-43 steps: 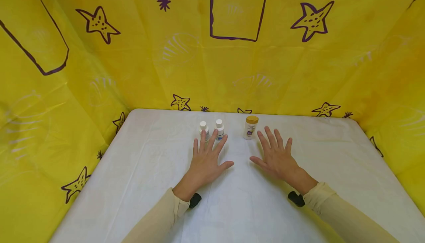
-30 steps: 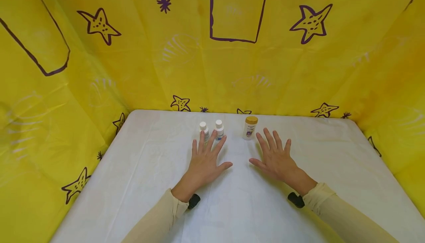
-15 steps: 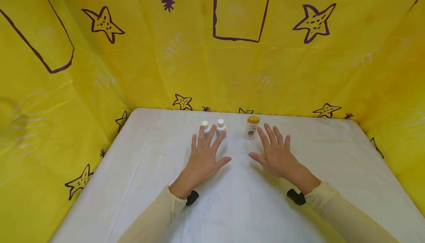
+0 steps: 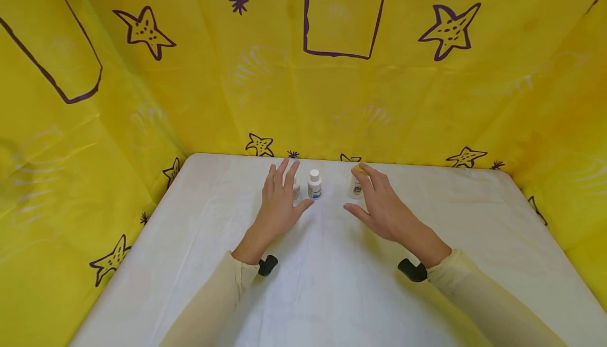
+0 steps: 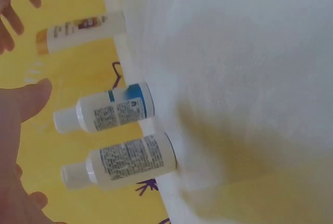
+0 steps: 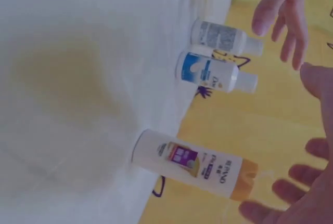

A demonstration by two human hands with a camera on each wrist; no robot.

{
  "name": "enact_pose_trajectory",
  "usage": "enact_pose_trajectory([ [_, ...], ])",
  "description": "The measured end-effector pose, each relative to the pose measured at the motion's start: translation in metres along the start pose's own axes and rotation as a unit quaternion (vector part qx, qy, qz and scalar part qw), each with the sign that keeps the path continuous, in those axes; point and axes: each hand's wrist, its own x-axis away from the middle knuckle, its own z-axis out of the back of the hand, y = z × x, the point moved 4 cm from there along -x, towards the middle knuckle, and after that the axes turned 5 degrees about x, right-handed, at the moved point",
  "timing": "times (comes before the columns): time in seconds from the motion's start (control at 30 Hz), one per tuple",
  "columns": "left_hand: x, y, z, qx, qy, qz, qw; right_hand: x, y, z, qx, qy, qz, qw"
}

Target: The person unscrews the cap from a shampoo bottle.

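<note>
Two small white bottles with white caps stand upright side by side. The nearer-to-centre bottle has a blue patch on its label; the left bottle is partly hidden behind my left hand in the head view. My left hand hovers with fingers extended and thumb spread, holding nothing. To the right stands a white shampoo-like bottle with a gold flip cap. My right hand reaches over it, fingers slightly bent around the cap's far right side; whether a fingertip touches it I cannot tell.
A white cloth covers the table, whose back edge lies just beyond the bottles. Yellow curtains with starfish drawings enclose the back and sides. Dark wrist cameras sit under both wrists.
Both hands have turned from palms down to a more sideways pose. The left has shifted left beside the small bottles, the right left and forward to the gold-capped bottle. The bottles stay put.
</note>
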Motion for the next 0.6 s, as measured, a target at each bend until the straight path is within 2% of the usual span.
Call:
enact_pose_trajectory([
  [0.13, -0.010, -0.009, -0.001, 0.064, 0.020, 0.040, 0.9970, -0.011, -0.008, -0.001, -0.025, 0.013, 0.024, 0.999],
  [0.33, -0.020, -0.022, -0.004, 0.151, 0.032, 0.099, 0.9831, -0.032, -0.023, -0.004, -0.074, 0.029, 0.034, 0.996],
  [0.43, -0.024, -0.027, -0.005, 0.169, 0.029, 0.115, 0.9785, -0.044, -0.029, -0.008, -0.101, 0.029, 0.028, 0.994],
  [0.6, -0.029, -0.033, -0.006, 0.180, 0.011, 0.126, 0.9754, -0.062, -0.034, -0.017, -0.142, 0.022, 0.011, 0.990],
])
